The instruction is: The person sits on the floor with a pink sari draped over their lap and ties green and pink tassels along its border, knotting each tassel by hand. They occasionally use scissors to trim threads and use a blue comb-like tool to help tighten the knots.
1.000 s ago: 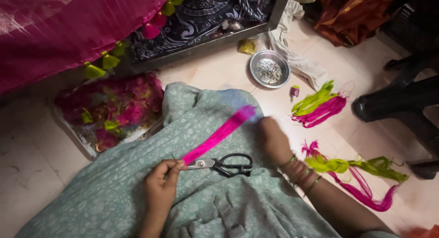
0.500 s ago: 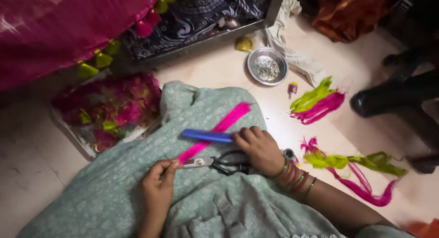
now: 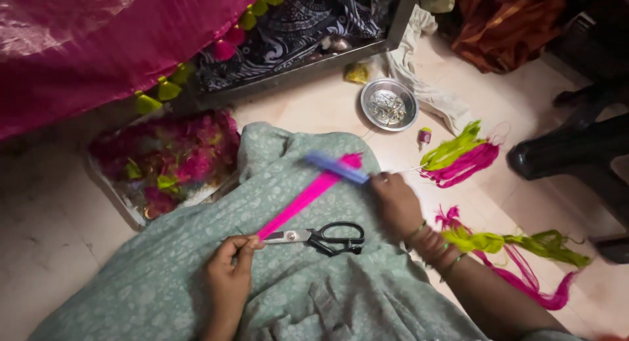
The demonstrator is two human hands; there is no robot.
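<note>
A bundle of bright pink threads (image 3: 308,193) lies stretched across grey-green patterned cloth (image 3: 196,282) over my lap. My left hand (image 3: 229,275) pinches the bundle's near end. My right hand (image 3: 396,203), with bangles at the wrist, holds a blue comb (image 3: 337,167) at the bundle's far end; the comb is blurred. Black-handled scissors (image 3: 324,237) lie on the cloth between my hands, just beside the threads.
A small steel bowl (image 3: 390,105) sits on the floor beyond. Green and pink thread tassels (image 3: 458,159) and another bunch (image 3: 517,246) lie at the right. A tray of pink and green scraps (image 3: 167,164) sits at left. Pink fabric (image 3: 98,46) hangs above.
My right hand picked up the blue comb, laid it across the middle of the pink threads, then swept it up to their far end. My left hand kept its pinch.
</note>
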